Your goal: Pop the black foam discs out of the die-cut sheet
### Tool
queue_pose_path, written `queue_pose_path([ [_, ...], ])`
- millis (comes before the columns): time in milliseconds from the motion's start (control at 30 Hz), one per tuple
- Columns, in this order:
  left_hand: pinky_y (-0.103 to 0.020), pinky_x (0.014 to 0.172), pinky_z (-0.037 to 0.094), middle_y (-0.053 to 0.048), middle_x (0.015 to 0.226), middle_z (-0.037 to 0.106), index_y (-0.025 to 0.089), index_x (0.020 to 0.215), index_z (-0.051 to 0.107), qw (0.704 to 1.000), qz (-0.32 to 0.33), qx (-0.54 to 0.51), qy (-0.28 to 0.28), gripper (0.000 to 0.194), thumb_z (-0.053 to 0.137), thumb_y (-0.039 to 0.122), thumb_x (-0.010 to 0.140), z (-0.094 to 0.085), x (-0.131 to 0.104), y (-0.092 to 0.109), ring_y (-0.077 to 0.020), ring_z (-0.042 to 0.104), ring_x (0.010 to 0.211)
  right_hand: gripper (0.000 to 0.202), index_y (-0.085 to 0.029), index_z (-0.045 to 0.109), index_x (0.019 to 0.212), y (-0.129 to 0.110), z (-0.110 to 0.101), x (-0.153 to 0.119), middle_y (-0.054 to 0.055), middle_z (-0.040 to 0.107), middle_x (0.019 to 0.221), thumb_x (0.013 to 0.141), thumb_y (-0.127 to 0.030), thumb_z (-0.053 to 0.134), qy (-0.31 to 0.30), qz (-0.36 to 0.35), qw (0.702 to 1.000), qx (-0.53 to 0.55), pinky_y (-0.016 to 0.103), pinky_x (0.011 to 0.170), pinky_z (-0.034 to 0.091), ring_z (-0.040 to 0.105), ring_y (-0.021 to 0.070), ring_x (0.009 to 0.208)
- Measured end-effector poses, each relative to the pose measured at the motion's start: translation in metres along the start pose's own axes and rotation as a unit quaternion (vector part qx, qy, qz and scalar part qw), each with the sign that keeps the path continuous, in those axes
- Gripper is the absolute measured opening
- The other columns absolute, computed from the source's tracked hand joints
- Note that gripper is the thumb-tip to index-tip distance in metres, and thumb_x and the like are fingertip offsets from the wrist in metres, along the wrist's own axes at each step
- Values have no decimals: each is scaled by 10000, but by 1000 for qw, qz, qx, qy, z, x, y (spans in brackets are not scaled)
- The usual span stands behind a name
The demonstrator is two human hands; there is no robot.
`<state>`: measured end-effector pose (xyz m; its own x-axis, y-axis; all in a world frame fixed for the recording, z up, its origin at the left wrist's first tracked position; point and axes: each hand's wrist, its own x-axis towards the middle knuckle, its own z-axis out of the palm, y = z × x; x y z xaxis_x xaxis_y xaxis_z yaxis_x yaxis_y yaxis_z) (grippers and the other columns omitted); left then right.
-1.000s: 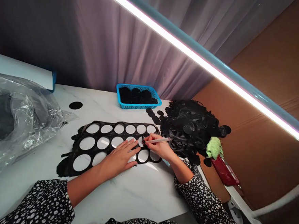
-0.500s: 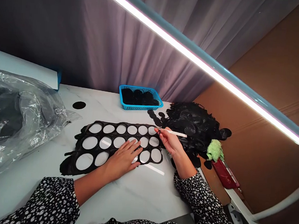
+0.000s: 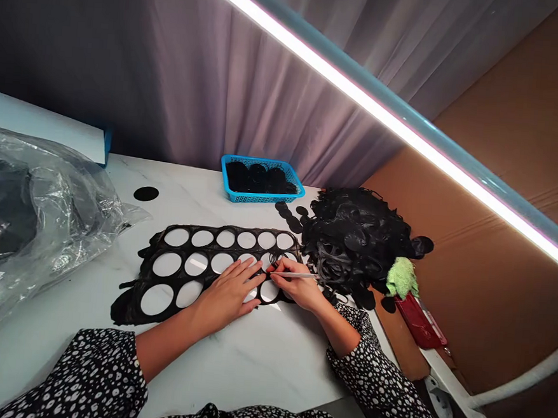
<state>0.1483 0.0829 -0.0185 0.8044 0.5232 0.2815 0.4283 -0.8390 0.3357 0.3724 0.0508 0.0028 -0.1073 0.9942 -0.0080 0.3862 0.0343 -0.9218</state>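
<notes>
A black sheet with rows of round holes lies on the white table. My left hand rests flat on its lower middle part, fingers spread, holding nothing. My right hand is closed around a thin pale tool at the sheet's right part. The tool points left, its tip close to my left fingertips. Thin black curved strands show just above my right fingertips; whether they are held is unclear.
A blue basket holds black discs. Right of it lies a heap of black pieces, with a green cloth and a red pouch beyond. Clear plastic covers the left side. One black disc lies alone. A bright lamp hangs above.
My right hand has moved down and left with the tool, from the sheet's upper right edge to its middle row. Black strands now show by its fingers. My left hand has stayed in place.
</notes>
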Motion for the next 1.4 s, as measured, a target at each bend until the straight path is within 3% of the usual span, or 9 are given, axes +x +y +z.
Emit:
queue_pose_path([
  [200,-468,1163,301,-76,1518,427,233,1373,494,1000,2,5,0,468,590,316,923,1,0,-1,-279,360,1419,167,-197,491,728,-2,8,-3,30,647,877,879,-202,562,6,-71,989,-129,267,713,423,562,159,802],
  [333,-480,1161,308,-96,1547,377,223,1352,510,1000,0,5,-1,461,609,295,908,1,0,0,-284,353,1423,116,-208,518,808,-2,6,0,63,615,870,917,-180,490,-26,-169,943,-284,319,781,426,517,205,863],
  [400,-485,1161,309,-105,1555,360,216,1340,517,1000,-3,5,-1,459,624,272,897,1,0,0,-287,349,1425,119,-209,525,817,1,-10,11,77,617,874,915,-179,467,50,-158,935,-314,331,787,427,520,215,865],
  [500,-484,1161,316,-108,1561,346,215,1335,520,1000,-5,-4,2,449,627,252,900,-1,0,0,-287,340,1430,142,-210,490,744,10,-48,30,78,620,836,883,-193,469,266,-63,919,-284,333,754,431,547,214,825],
  [600,-494,1148,338,-111,1555,355,217,1345,514,1000,7,-20,10,440,612,269,919,-7,0,1,-292,358,1420,212,-220,417,661,13,-75,36,43,613,753,833,-250,537,347,8,922,-170,297,663,436,560,187,734],
  [700,-492,1142,351,-129,1508,426,194,1353,509,999,30,-30,21,429,593,281,941,-16,-4,7,-287,381,1408,286,-216,407,633,6,-70,20,33,639,797,776,-330,626,283,37,958,-14,261,596,453,575,163,713],
  [867,-492,1146,348,-109,1427,530,197,1311,557,995,87,-41,-27,361,575,256,955,-19,-22,19,-274,438,1372,299,-201,470,670,-16,-24,-22,25,634,817,757,-382,691,126,66,982,125,246,564,446,583,147,695],
  [1100,-475,1143,357,-110,1496,453,198,1388,488,996,77,-35,-39,440,563,274,961,-14,-31,21,-267,382,1409,240,-192,485,676,-21,21,-53,-1,588,745,805,-325,637,39,35,997,62,231,580,357,472,114,644],
  [1400,-471,1137,365,-130,1492,451,183,1369,502,997,72,-10,-26,427,559,270,955,-11,-31,22,-274,394,1400,163,-192,489,717,-12,28,-57,-15,589,753,839,-253,580,38,5,999,-27,224,573,327,426,103,620],
])
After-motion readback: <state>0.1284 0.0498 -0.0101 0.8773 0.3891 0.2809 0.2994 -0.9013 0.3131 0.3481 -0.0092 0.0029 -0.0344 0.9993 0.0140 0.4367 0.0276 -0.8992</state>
